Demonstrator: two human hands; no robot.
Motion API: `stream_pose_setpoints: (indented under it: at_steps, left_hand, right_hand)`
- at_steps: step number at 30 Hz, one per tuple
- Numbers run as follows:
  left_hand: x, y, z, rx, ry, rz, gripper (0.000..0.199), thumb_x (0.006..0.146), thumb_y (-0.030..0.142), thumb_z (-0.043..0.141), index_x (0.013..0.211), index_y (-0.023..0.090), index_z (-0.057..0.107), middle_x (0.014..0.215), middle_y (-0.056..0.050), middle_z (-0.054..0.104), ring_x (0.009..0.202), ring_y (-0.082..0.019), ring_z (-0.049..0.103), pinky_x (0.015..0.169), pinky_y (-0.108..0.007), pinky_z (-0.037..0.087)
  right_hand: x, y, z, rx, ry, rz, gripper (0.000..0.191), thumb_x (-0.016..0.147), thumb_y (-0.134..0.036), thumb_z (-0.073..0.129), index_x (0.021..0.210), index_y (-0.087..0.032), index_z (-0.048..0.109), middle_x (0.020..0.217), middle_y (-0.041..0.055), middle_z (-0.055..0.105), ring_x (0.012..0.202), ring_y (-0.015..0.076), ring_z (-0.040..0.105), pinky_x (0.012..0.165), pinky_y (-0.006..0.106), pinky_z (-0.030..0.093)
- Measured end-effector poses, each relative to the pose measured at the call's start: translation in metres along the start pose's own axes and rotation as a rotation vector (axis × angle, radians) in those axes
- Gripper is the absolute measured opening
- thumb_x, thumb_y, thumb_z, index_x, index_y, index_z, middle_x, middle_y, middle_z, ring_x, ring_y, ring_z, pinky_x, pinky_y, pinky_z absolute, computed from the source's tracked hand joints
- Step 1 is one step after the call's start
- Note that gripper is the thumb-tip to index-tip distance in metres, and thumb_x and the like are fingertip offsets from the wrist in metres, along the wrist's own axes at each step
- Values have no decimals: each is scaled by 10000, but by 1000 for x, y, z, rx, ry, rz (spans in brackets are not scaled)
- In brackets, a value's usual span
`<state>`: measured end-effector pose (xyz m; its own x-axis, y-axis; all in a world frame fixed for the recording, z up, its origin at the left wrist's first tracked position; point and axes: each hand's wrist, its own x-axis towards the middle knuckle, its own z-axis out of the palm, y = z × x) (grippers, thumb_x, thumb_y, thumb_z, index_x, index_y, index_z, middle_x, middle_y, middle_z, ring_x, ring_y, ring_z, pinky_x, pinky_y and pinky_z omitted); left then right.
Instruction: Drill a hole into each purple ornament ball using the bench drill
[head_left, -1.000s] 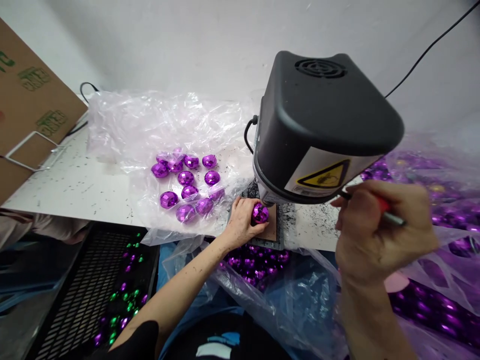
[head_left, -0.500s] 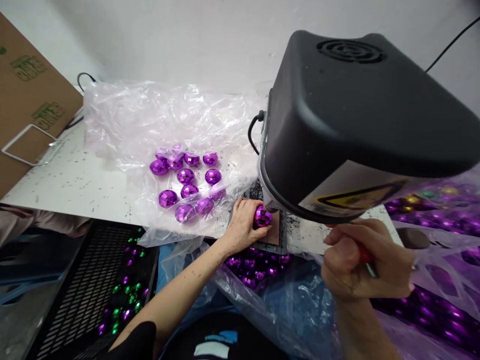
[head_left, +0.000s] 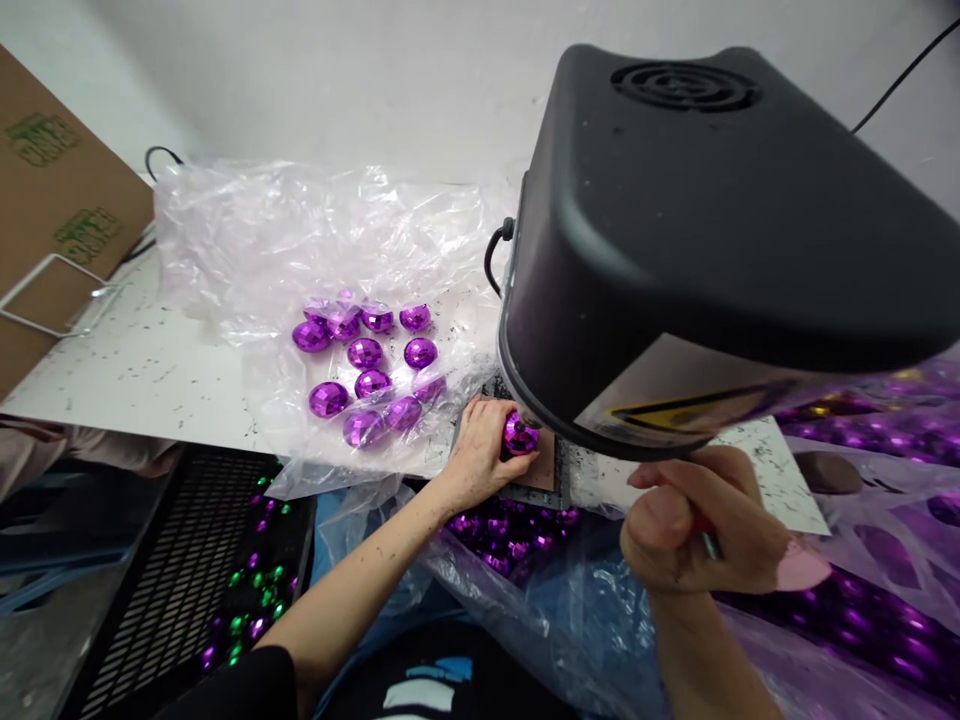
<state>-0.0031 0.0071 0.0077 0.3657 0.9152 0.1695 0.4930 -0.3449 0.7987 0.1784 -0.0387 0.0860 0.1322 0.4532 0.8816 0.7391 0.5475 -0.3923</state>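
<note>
My left hand [head_left: 484, 443] is closed round a shiny purple faceted ball [head_left: 520, 432], keeping it on a small brown board [head_left: 541, 470] under a black drill press [head_left: 705, 230]. The press's tip comes down at the top of the ball; the housing partly covers that spot. My right hand [head_left: 697, 525] is wrapped round the press's red-ended lever handle [head_left: 705, 528], low on the right. Left of my left hand, several purple faceted balls [head_left: 365, 353] lie on the white table [head_left: 202, 385], some beneath clear plastic.
Crumpled clear plastic sheet [head_left: 315, 230] covers the table's back. A cardboard box [head_left: 60, 200] with a white wire handle stands at left. Below is a black crate [head_left: 165, 560] with green and purple balls. More purple balls [head_left: 502, 540] lie in plastic at my lap and at right.
The whole view has shifted slightly. My right hand and the lever appear a little further left; my left hand still holds the ball in the same place on the board.
</note>
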Motion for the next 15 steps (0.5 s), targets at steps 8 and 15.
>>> stream_pose_setpoints:
  at_steps: [8,15]
  left_hand:
    - [1,0,1,60,1,24,371,855,351,692,1197,251,590,1132,-77,657,1169,-285,577,1166,-531,356]
    - [0,-1,4,121,77,89,426,846,312,715,1220,219,536,1162,-81,644,1157,-274,575,1152,-486,347]
  right_hand:
    - [-1,-2,8,26,111,13,101,791,-176,546,825,-182,641,625,14,553,660,152,583,589,312,517]
    - [-26,12,19,120,78,104,75,794,-151,587,835,-177,644,631,-9,544,647,135,603,567,283,524]
